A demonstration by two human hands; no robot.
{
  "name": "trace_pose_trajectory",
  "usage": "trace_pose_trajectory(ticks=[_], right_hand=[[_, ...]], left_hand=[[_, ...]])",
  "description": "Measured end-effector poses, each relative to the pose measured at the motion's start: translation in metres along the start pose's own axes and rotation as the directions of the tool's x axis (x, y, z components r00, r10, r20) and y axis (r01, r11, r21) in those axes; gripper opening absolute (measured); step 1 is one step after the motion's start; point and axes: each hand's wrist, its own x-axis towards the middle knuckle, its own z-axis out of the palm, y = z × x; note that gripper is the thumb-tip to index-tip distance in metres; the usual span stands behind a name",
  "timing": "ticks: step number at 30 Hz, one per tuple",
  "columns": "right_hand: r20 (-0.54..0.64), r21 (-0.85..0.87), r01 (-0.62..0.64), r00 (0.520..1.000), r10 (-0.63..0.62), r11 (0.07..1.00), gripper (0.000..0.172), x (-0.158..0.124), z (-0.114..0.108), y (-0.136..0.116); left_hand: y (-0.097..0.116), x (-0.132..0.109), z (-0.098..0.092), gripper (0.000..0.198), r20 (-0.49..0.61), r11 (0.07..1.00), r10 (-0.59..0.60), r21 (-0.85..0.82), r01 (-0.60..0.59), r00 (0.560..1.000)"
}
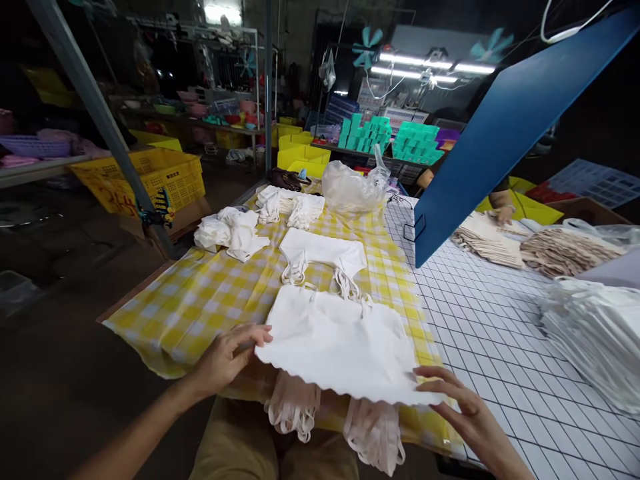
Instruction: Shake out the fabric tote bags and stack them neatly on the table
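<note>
Through the head camera I see a white top [340, 340] lying almost flat by the near edge of the table, on a yellow checked cloth [195, 310]. Its straps point to the far edge, and its wavy hem faces me. My left hand [227, 353] pinches the left corner of the hem between thumb and fingers. My right hand [467, 407] has its fingers a bit spread, with the right corner of the hem between them and the thumb. Two bunches of straps [377, 430] hang at the near edge, under the hem. Just past the top lies another white piece [325, 253], and a white heap [233, 233] sits near the left edge.

I think the top is light, soft and floppy, so it can crease or sag in the middle. The two hem corners look like the best places to hold, with a gentle pull.
</note>
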Motion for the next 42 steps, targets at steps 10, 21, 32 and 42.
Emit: trace_pose_trajectory(ticks=[10,21,32,42], right_hand=[[-0.422,0.203,0.090,0.907,0.004,0.975,0.038,0.109,-0.053,-0.094],[-0.522,0.326,0.127,0.850,0.066,0.937,0.046,0.204,-0.069,-0.119],[-0.513,0.316,0.223,0.858,-0.031,0.922,0.039,0.219,-0.068,-0.132],[-0.355,0.382,0.040,0.929,0.107,0.923,0.044,0.268,-0.059,-0.095]], left_hand=[[0.024,0.135,-0.044,0.018,-0.322,0.962,0.037,-0.244,-0.121,0.946],[0.003,0.233,-0.071,0.013,-0.518,0.977,0.022,-0.169,-0.128,0.855],[0.008,0.240,-0.098,0.007,-0.590,0.954,0.060,-0.202,-0.219,0.805],[-0.053,0.271,-0.083,0.007,-0.494,0.972,-0.153,-0.231,0.040,0.856]])
